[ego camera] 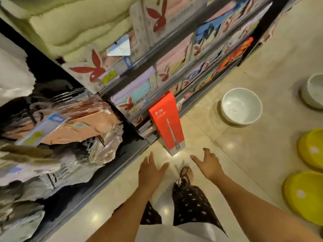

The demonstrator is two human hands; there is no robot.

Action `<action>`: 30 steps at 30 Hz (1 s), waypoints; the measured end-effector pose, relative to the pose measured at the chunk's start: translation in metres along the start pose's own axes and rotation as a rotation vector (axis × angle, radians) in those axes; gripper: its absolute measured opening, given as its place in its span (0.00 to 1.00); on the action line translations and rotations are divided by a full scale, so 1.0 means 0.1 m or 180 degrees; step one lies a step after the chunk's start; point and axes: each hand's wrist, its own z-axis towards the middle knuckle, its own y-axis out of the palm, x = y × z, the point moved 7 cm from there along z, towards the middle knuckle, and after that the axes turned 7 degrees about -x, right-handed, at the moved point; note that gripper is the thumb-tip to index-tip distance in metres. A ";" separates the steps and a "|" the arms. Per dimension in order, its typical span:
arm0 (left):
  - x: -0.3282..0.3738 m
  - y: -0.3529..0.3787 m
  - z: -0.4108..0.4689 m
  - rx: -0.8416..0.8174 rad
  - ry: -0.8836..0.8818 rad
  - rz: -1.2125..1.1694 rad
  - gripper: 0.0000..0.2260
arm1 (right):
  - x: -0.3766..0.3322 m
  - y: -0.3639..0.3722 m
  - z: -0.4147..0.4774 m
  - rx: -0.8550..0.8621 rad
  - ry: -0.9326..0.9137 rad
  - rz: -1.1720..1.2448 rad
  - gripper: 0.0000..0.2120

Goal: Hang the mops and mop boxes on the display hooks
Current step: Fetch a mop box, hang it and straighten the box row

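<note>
While both bare forearms reach forward from the near edge, the left hand (150,172) is flat and palm-down with fingers spread, gripping nothing, and the right hand (208,165) is likewise spread, index finger and thumb pointing ahead, empty. Between the arms show dark star-printed trousers (190,205) and a sandalled foot (186,173) on the glossy beige tiled floor (253,154). Just beyond the fingertips, apart from both hands, the tall red cardboard mop box (166,123) with a grey base and a mop pictured on its face stands on the floor, tilted back against the foot of the dark metal shelving unit (111,165). On the near left, crinkly clear-wrapped peach-coloured packs (83,123) fill a lower shelf. Farther up, folded pastel textiles with red rabbit-logo labels (90,67) line the shelves, and cream fluffy towels (73,27) sit at the far top. To the right, a white round plastic basin (242,106) lies on the floor, another white basin (314,91) at the far right edge, and two yellow plastic basins (307,193) lie nearer.
</note>
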 end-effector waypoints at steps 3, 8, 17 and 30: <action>0.29 -0.01 0.31 0.0160 -0.0013 -0.0391 0.40 | -0.22 -0.19 0.42 -0.0098 -0.0143 0.0278 0.38; 0.43 -0.14 1.14 0.0423 -0.0006 -0.1089 0.44 | -0.89 -0.28 1.31 -0.0092 -0.0795 0.0851 0.39; 0.39 -0.31 2.58 0.0880 0.0670 -0.2303 0.25 | -1.69 -0.22 2.80 -0.0128 -0.2037 0.1419 0.39; 0.45 -0.21 2.97 0.1268 0.0913 -0.2689 0.28 | -1.77 -0.07 3.20 -0.0665 -0.2962 0.1776 0.17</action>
